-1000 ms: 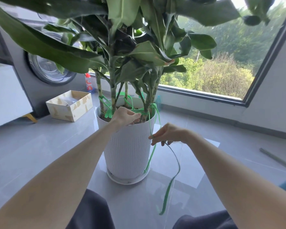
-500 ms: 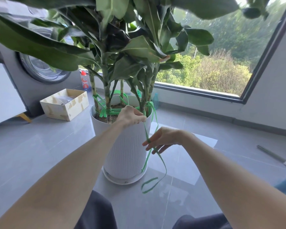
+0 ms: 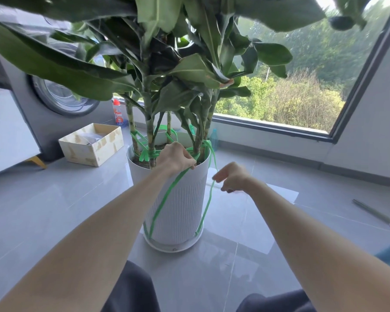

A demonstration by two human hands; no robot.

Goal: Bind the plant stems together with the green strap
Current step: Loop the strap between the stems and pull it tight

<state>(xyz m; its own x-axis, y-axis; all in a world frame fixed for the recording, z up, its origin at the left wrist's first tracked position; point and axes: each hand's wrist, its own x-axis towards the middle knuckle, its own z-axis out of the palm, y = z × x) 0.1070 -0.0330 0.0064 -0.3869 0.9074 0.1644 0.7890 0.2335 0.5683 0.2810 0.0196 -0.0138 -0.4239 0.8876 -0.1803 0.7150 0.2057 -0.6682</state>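
More strap point(image 3: 164, 199) now at left hand point(image 3: 175, 157)

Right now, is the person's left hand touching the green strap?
Touching. The head view shows the left hand at the rim of the white pot, fingers curled round the green strap, which runs down from under them.

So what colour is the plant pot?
The pot is white with vertical ribs, best seen in head view.

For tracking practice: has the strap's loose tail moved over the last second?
Yes: the tail swung left, from floor right of the pot to its left front.
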